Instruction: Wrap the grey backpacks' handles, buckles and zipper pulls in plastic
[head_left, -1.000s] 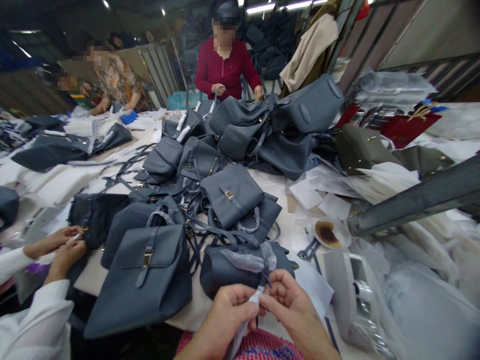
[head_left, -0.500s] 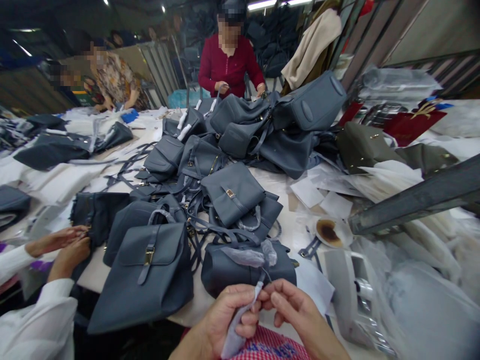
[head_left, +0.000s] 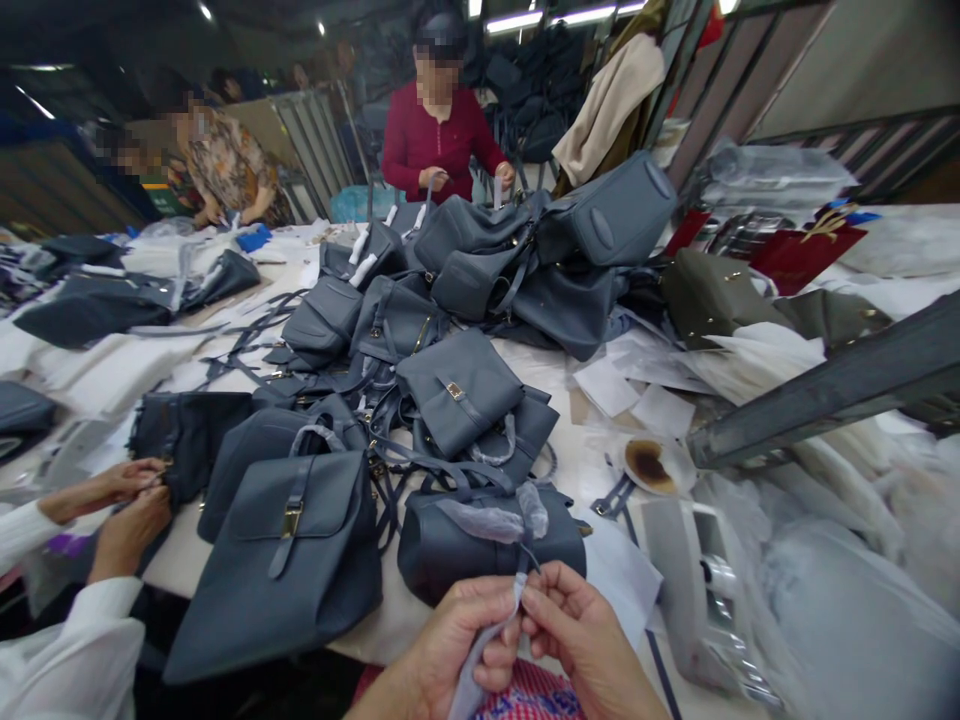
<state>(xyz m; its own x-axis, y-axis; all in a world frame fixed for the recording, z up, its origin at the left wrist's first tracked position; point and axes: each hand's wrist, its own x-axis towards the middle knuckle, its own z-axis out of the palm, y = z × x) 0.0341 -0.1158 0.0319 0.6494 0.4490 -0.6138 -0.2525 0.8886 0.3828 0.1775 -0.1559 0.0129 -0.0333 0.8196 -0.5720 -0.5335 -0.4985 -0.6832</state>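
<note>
The backpacks (head_left: 285, 570) on the white tabletop (head_left: 577, 450) are a plain slate grey, with small gold buckles (head_left: 292, 519). The plastic strip (head_left: 466, 690) at the near side is pale grey and half transparent. Close to it is a fabric (head_left: 529, 697) with red and white checks. At the far side, one person wears a dark red sweater (head_left: 427, 140), and another wears a brown and orange flowered blouse (head_left: 229, 165). On the right, the bags (head_left: 720, 300) are olive green.

Bare left hand (head_left: 457, 640), bare right hand (head_left: 581, 625), and a pink-and-white checked garment (head_left: 529, 695) with blue markings.
</note>
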